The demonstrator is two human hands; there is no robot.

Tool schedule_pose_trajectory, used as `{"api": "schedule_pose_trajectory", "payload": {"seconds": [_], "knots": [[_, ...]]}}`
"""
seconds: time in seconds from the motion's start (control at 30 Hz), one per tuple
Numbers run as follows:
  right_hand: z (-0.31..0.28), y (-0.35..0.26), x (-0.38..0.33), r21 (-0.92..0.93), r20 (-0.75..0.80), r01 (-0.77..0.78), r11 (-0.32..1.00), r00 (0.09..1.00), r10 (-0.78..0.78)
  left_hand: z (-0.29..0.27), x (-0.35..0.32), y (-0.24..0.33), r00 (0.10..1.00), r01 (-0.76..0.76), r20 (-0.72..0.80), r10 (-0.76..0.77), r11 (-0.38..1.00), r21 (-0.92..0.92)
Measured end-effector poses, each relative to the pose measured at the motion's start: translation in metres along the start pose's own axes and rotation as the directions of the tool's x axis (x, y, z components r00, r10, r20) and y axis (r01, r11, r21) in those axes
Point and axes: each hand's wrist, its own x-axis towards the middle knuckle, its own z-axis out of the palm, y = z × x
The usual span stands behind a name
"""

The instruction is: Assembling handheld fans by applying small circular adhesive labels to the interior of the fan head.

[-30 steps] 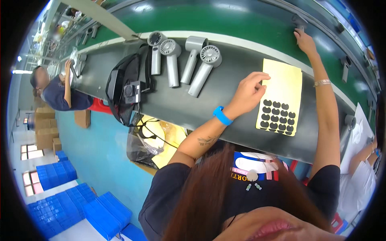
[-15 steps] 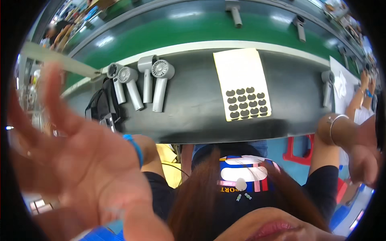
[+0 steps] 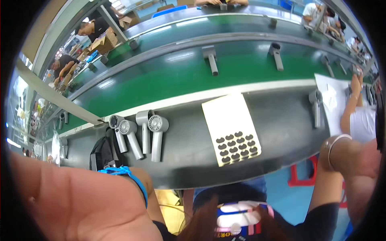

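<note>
Both hands are up off the table [image 3: 183,160] vs 1 s ago, when L was by the sheet & R on a fan; L hand [image 3: 88,205] now big at lower left, its spread fingers of 0.5 s ago out of view; can't tell if they're open or closed; R hand [image 3: 362,180] at right rim, fingers hidden too, can't tell; yellow-edged sheet [image 3: 227,114] w/ black stickers [image 3: 244,153] lies flat on table, farther out betw. both hands' fingers, well apart from them; 4 grey fans [image 3: 157,142] beyond & right of L fingers, black bag [image 3: 102,150] nearer them; lone fan [image 3: 317,114] beyond & left of R fingers; more fans [image 3: 213,62] farther off on green belt [image 3: 249,70].
</note>
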Motion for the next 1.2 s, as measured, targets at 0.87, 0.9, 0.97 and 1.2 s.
{"api": "schedule_pose_trajectory", "payload": {"seconds": [0.87, 0.9, 0.97, 1.2], "knots": [[0.494, -0.229, 0.092, -0.219, 0.343, -0.718, 0.66, 0.577, 0.741, 0.046, -0.225, -0.013, 0.298, 0.778, 0.728, -0.618, 0.599, 0.191], [0.496, -0.23, 0.09, -0.273, 0.345, -0.665, 0.696, 0.607, 0.716, 0.045, -0.249, -0.007, 0.316, 0.756, 0.745, -0.588, 0.63, 0.177], [0.494, -0.228, 0.086, -0.304, 0.336, -0.603, 0.738, 0.656, 0.675, 0.052, -0.272, -0.001, 0.316, 0.704, 0.806, -0.5, 0.693, 0.155], [0.487, -0.23, 0.078, -0.28, 0.31, -0.662, 0.695, 0.623, 0.718, 0.053, -0.271, 0.016, 0.276, 0.674, 0.809, -0.519, 0.704, 0.222]]}}
